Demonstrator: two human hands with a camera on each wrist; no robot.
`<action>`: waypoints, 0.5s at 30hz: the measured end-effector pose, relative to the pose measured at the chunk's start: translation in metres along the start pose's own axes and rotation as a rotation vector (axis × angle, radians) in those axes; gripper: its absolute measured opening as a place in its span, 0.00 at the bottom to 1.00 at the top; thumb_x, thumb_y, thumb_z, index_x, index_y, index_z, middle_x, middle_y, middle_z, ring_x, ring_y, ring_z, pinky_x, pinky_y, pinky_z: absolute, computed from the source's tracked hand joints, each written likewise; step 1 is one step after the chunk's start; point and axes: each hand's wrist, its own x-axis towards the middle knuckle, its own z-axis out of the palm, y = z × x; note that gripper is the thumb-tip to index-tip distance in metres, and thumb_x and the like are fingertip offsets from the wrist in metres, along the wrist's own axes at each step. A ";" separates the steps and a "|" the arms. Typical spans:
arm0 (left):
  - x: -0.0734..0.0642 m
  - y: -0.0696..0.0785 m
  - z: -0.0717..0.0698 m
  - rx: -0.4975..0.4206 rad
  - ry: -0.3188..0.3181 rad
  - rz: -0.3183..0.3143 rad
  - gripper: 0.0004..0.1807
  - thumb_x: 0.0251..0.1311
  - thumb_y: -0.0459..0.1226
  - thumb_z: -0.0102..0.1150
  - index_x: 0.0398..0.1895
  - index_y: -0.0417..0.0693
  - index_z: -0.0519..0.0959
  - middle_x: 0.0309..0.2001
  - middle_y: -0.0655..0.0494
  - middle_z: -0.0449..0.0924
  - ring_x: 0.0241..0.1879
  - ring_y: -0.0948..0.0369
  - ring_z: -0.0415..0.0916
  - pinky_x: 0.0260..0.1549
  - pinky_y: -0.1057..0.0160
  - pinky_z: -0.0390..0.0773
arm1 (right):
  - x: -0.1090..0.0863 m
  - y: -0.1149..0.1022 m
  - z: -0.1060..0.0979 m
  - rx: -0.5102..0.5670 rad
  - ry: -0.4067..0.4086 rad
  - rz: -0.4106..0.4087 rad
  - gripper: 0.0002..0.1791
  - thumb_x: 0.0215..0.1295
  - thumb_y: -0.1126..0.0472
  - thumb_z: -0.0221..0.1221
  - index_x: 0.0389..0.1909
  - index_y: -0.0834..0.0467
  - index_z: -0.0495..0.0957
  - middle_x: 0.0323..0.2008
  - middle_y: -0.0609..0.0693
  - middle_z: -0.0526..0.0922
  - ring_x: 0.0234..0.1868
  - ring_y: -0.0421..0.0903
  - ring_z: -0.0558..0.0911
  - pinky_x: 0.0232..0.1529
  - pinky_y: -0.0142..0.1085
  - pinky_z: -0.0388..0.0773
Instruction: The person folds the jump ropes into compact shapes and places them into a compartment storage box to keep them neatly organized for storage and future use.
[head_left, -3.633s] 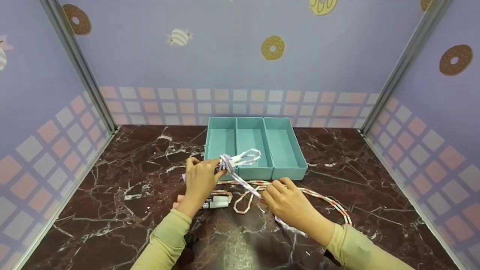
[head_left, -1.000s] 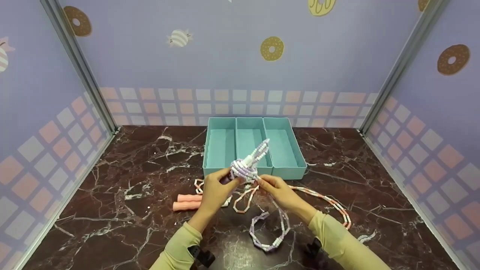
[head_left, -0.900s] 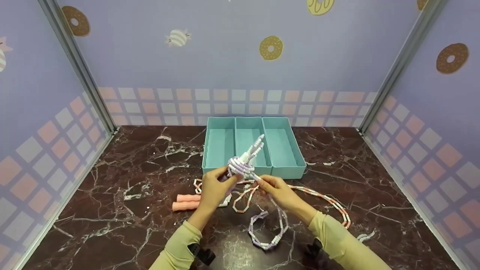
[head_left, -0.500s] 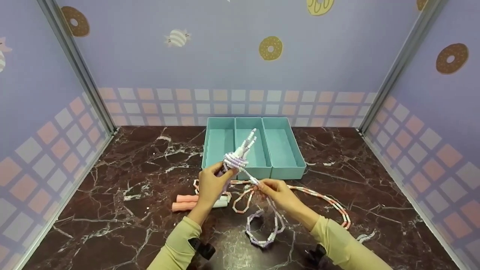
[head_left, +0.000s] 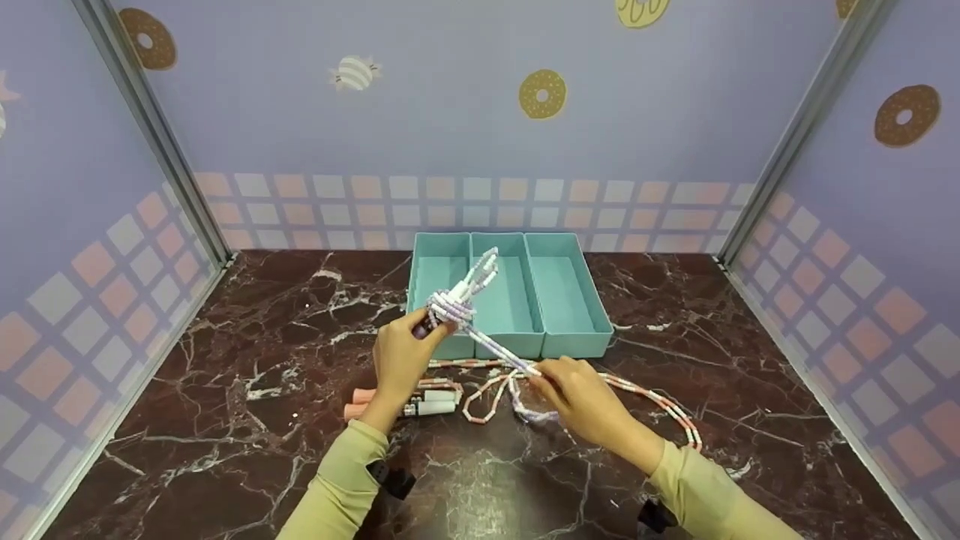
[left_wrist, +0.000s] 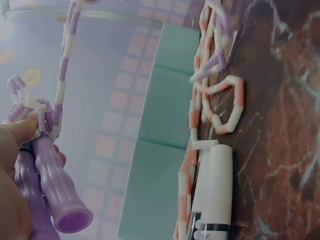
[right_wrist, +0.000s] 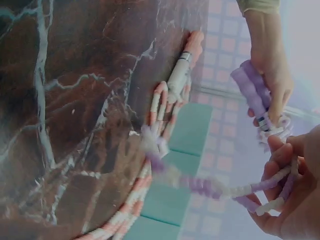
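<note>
My left hand (head_left: 401,358) grips the two purple handles (left_wrist: 57,182) of a purple-and-white beaded jump rope (head_left: 451,306), raised in front of the box. Beaded cord is wound round the white handle ends, and a small loop sticks up above the wraps. With curled fingers, my right hand (head_left: 586,397) holds the doubled cord, which runs straight between both hands. The remaining cord (right_wrist: 200,186) hangs below my right hand in a loop. On the table lies a second jump rope (head_left: 667,409), orange and white, its pink-and-white handles (head_left: 435,407) partly behind my left wrist.
A teal box (head_left: 504,345) with three compartments stands at the back middle, just beyond the orange rope. Patterned panels (head_left: 315,112) enclose the dark marbled table (head_left: 247,337) at the back and both sides.
Over the last second my hands have drawn apart, the left leftward with the handles, the right rightward, straightening the cord between them. The trailing loop has shifted up from the table's front.
</note>
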 end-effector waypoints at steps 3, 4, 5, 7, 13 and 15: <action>0.002 0.002 0.001 0.070 0.020 0.052 0.14 0.50 0.52 0.72 0.29 0.53 0.85 0.15 0.57 0.72 0.17 0.59 0.64 0.16 0.61 0.61 | -0.003 -0.006 -0.005 -0.103 0.018 -0.059 0.07 0.71 0.56 0.58 0.31 0.52 0.75 0.23 0.42 0.73 0.28 0.40 0.70 0.36 0.38 0.70; 0.003 0.002 0.001 0.100 0.024 0.076 0.15 0.51 0.53 0.72 0.30 0.53 0.84 0.15 0.55 0.74 0.17 0.58 0.66 0.15 0.60 0.62 | -0.003 -0.007 -0.006 -0.128 0.022 -0.073 0.07 0.70 0.56 0.58 0.31 0.52 0.75 0.23 0.42 0.74 0.29 0.41 0.71 0.38 0.40 0.71; 0.004 0.002 0.002 0.127 0.034 0.102 0.15 0.51 0.52 0.72 0.30 0.52 0.84 0.17 0.54 0.78 0.17 0.58 0.68 0.15 0.58 0.65 | -0.004 -0.008 -0.007 -0.146 0.028 -0.086 0.07 0.69 0.57 0.59 0.32 0.52 0.75 0.24 0.42 0.75 0.29 0.41 0.71 0.38 0.40 0.71; 0.006 -0.001 0.002 0.187 0.055 0.156 0.15 0.52 0.52 0.71 0.31 0.51 0.85 0.22 0.53 0.83 0.17 0.57 0.73 0.14 0.57 0.68 | -0.006 -0.010 -0.008 -0.172 0.048 -0.114 0.07 0.67 0.57 0.61 0.31 0.52 0.74 0.23 0.42 0.75 0.28 0.41 0.71 0.38 0.39 0.71; 0.007 -0.016 -0.002 0.358 0.082 0.254 0.16 0.50 0.47 0.73 0.37 0.49 0.86 0.34 0.51 0.89 0.19 0.54 0.80 0.14 0.56 0.72 | -0.014 -0.008 -0.016 -0.287 0.137 -0.263 0.11 0.62 0.59 0.65 0.27 0.51 0.71 0.22 0.42 0.74 0.28 0.42 0.72 0.37 0.36 0.69; 0.005 -0.018 -0.002 0.388 0.072 0.290 0.16 0.49 0.48 0.73 0.36 0.48 0.85 0.32 0.51 0.88 0.18 0.54 0.79 0.13 0.56 0.71 | -0.013 -0.008 -0.019 -0.336 0.159 -0.318 0.09 0.62 0.59 0.64 0.28 0.51 0.72 0.23 0.42 0.76 0.30 0.43 0.74 0.38 0.37 0.70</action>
